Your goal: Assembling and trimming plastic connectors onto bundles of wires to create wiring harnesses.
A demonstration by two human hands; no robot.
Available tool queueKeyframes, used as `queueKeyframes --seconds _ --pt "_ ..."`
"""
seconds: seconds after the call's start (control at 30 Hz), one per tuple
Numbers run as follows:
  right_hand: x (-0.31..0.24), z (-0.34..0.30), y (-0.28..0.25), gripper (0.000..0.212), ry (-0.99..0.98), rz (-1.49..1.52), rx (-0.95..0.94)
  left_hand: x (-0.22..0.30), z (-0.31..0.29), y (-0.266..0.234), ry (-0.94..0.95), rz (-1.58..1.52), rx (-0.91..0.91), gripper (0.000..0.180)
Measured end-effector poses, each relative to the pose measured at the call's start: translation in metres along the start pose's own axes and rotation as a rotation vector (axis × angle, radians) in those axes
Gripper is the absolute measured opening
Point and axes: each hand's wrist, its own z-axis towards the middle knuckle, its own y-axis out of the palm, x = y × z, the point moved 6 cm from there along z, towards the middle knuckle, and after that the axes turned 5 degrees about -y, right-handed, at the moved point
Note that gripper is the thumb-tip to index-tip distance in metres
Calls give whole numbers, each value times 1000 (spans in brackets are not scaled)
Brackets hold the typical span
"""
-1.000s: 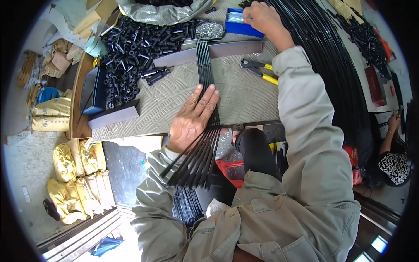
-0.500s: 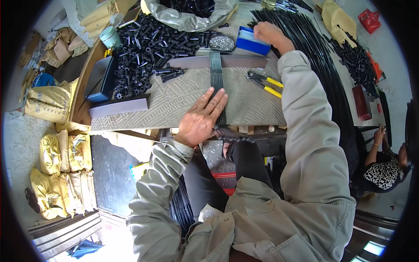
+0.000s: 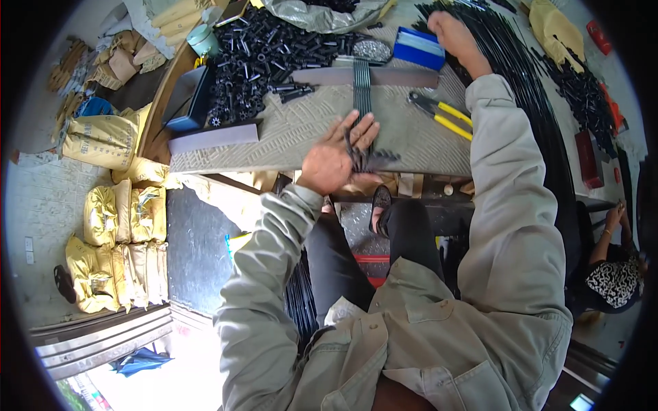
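My left hand [image 3: 334, 156] lies at the table's near edge, fingers stretched out over a row of thin dark rods [image 3: 362, 85]. Dark, blurred rod ends [image 3: 373, 160] show around its fingers and thumb. Those rods cross a long flat grey bar [image 3: 401, 77]. My right hand [image 3: 454, 35] is raised at the far right with curled fingers, just beyond a blue box [image 3: 419, 57] and beside a large bundle of long black rods [image 3: 531, 92]. What its fingers hold, if anything, is hidden. Yellow-handled pliers [image 3: 449, 118] lie between my arms.
A heap of black bolt-like parts [image 3: 264, 58] covers the far left, near a dark blue bin [image 3: 188, 106] and a grey bar [image 3: 214, 137]. A dish of small shiny pieces [image 3: 373, 50] sits by the blue box. Another person [image 3: 610, 274] is at the right.
The view has shifted, moving the table up and right in the picture. My left fingers have spread, with dark rod ends now showing over them. My right hand has moved from the blue box toward the rod bundle.
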Motion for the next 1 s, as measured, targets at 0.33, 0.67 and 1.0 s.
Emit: queueKeyframes --seconds 0.33,0.67,1.0 --pt "-271 -53 -189 8 65 711 161 33 16 -139 -95 -1249 139 47" --pt "-278 -76 -173 21 -104 488 355 41 14 -153 -131 -1175 215 23" --pt "-297 -74 -194 32 -333 71 428 42 14 -154 -163 -1126 200 20"
